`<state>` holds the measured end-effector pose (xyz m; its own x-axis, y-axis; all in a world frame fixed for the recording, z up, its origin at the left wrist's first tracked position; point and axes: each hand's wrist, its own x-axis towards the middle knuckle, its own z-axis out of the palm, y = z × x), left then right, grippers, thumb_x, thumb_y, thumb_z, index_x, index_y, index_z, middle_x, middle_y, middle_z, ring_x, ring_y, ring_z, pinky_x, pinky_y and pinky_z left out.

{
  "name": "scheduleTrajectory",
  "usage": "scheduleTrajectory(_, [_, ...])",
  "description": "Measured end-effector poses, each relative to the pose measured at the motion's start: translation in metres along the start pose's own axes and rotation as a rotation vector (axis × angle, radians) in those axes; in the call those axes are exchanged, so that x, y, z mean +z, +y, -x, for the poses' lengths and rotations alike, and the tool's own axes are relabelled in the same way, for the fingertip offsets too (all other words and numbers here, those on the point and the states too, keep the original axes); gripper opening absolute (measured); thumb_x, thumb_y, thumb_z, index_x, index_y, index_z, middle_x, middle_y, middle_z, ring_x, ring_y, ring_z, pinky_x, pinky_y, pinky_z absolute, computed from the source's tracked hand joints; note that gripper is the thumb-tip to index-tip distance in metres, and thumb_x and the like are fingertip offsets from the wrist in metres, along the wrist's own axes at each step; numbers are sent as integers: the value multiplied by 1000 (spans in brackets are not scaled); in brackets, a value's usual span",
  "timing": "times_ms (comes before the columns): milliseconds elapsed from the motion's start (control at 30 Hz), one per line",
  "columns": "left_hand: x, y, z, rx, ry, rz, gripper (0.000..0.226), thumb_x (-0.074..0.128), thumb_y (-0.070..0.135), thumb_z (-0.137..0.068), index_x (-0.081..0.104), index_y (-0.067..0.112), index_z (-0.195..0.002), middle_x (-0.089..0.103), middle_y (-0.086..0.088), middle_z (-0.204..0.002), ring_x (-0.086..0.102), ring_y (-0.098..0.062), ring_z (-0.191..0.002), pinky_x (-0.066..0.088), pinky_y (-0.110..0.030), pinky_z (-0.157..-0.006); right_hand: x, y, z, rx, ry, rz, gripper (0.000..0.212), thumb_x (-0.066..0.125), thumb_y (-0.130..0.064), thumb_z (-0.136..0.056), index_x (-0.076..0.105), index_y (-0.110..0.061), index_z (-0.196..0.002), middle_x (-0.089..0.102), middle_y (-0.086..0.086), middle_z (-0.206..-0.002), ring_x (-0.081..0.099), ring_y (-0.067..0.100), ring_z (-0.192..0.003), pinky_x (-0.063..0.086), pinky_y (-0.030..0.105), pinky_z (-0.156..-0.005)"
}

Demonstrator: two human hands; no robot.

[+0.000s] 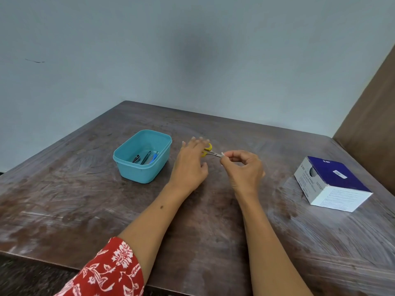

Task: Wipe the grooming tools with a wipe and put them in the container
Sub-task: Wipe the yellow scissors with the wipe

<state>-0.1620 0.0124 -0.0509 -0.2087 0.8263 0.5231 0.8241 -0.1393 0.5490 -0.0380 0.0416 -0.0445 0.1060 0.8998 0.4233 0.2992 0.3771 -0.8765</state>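
Holding the yellow scissors [208,151] by the handles, my left hand [190,165] keeps them just above the table [85,199], right of the tub [142,155]. My right hand [243,167] pinches a white wipe [223,154] onto the blade tips. Other tools [145,157] lie in the tub; a box [332,183] sits far right.

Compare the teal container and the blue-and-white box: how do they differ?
The teal container is plastic with rounded corners; the blue-and-white box looks like printed cardboard with sharp edges. The container is open-topped, with tools visible inside; the box has only a hole in its side, contents unseen. The container sits left of the hands, the box to their right. Both rest on the wooden table, untouched.
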Motion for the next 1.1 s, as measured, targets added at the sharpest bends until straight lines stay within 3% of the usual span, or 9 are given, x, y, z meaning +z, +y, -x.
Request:
scheduleTrajectory(100, [0,-2,0,42,14,-20,43,60,4,-83,57,15,-124,59,-4,-128,48,-18,-124,14,-34,-116,-2,1,-4,117,-22,-233,9,73,-22,-60,71,-31,-60,67,-10,-58,62,9,-64,52,40,-76])
scheduleTrajectory(167, [-1,-2,-2,70,61,-7,35,59,5,-86,61,14,-120,65,-3,-119,57,-17,-113,30,-27,-108,-4,-2,-5,170,-11,-379,17,73,-4,-66,71,-20,-61,66,-5,-56,59,9,-58,50,28,-62])
scheduleTrajectory(233, [-3,-1,-4,103,91,-16,29,57,10,-88,64,13,-116,68,-4,-112,62,-17,-103,42,-25,-97,-5,-6,-6,231,6,-498,19,70,5,-71,70,-13,-65,66,-9,-53,58,1,-55,48,16,-59])
scheduleTrajectory(467, [5,1,-1,2,-77,122,22,60,15,-87,70,13,-106,73,-6,-91,64,-21,-84,50,-39,-85,-10,-6,-11,580,62,-953,9,67,-9,-82,64,-15,-76,68,-4,-60,66,5,-58,42,19,-57])
scheduleTrajectory(667, [6,5,-3,-332,-145,610,15,66,5,-82,70,5,-97,72,-13,-86,69,-23,-81,59,-34,-74,1,-2,-9,198,45,-511,15,68,0,-80,69,-14,-86,67,-3,-69,61,-4,-59,46,10,-58])
scheduleTrajectory(733, [4,11,-1,-391,-170,748,18,63,0,-84,67,-1,-102,69,-17,-87,68,-21,-75,59,-26,-67,4,1,-5,8,-28,-231,15,69,-6,-81,72,-18,-89,69,-3,-75,61,-3,-63,46,14,-62])
scheduleTrajectory(833, [-1,16,1,-375,-201,830,22,59,-4,-85,64,-5,-106,67,-17,-89,66,-12,-70,57,-19,-62,6,8,-1,-243,-83,130,15,69,-12,-81,75,-20,-92,71,-2,-87,61,13,-82,45,24,-72])
scheduleTrajectory(967, [-2,14,1,-412,-212,854,21,59,-3,-84,64,-4,-105,68,-15,-88,66,-13,-72,57,-20,-62,6,8,1,-336,-126,204,19,66,-6,-81,75,-18,-94,67,1,-89,61,18,-84,50,30,-74])
scheduleTrajectory(1100, [-1,11,0,-453,-235,901,19,62,-3,-83,66,-1,-101,69,-10,-85,67,-15,-75,59,-25,-65,5,8,1,-392,-130,269,20,64,-3,-81,75,-15,-93,65,3,-88,55,18,-87,35,15,-71])
